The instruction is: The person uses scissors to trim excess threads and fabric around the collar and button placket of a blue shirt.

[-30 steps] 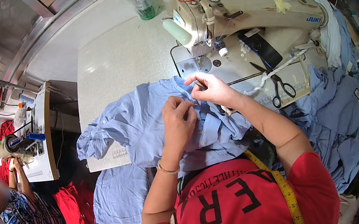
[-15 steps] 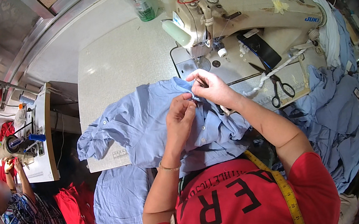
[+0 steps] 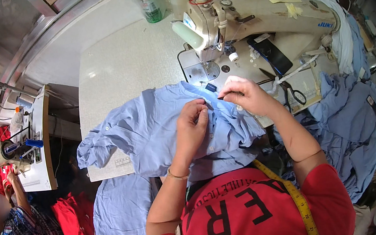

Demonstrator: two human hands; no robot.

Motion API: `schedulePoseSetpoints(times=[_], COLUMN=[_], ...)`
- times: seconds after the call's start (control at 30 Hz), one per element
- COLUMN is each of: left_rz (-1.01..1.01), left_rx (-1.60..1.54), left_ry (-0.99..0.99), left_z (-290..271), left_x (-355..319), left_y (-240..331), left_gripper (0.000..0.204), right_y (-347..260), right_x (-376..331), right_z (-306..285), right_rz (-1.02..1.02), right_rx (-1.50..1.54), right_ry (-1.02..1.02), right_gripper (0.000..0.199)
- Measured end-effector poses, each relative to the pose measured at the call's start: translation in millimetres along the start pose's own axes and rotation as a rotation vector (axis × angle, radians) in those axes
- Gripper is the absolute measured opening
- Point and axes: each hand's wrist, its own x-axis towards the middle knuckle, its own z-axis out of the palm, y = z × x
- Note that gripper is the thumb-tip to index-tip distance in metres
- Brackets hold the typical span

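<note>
Narrow pinch on both sides, head view. L hand (image 3: 193, 117) has thumb + forefinger close tog., looks pinched on cloth of the blue shirt (image 3: 147, 114), front part nr the collar. R hand (image 3: 246, 95) is just beside, to its right, fingertips also tight; a small dark bit (image 3: 221, 97) shows at the tips, too small to tell what, poss. a tool. Thread between the hands, if any: can't tell.

Shirt lies rumpled across the front edge of the table (image 3: 120, 69), collar toward the sewing machine (image 3: 263, 17), sleeve out to the left, lower part hanging toward the lap. Dark label (image 3: 211, 87) sits at the neck, between the R hand & the needle area.

Doing it well, my judgement: L pinch firm but light, cloth flat & slack-free right by the fingertips, no pull on the neck seam. R moves small & close to the L tips; anything pointed should angle away from the cloth, else snag or nick risk. Mind the label too, could get caught.

Scissors (image 3: 285, 85) lie right of R hand, nr the forearm; watch that sleeve folds don't slide under. Loose white buttons (image 3: 253, 52) by the machine could scatter if the cloth's dragged.
</note>
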Motion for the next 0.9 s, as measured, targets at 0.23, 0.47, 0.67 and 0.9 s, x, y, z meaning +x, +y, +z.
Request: schedulePoseSetpoints(times=[0.23,0.47,0.67,0.9], left_rz=[0.034,0.085,0.102,0.102], left_rx=[0.104,0.158,0.189,0.244], left_ry=[-0.023,0.035,0.046,0.036], left_z=[5.0,6.4,8.6,15.2], left_x=[2.1,2.6,2.8,6.9], left_y=[5.5,0.5,2.7,9.7], left_gripper=[0.006,0.006,0.006,0.007], right_y=[-19.5,-16.4,-9.2,1.9], right_x=[-13.9,-1.7,2.2,1.6], right_z=[27.8,30.2,31.0,33.9], right_rz=[-0.118,-0.098,0.001,-0.091], right_rx=[-0.525,-0.691,-0.751,-0.744], right_ry=[0.083,0.036,0.031,0.131], right_gripper=[0.019,0.016,0.015,0.014])
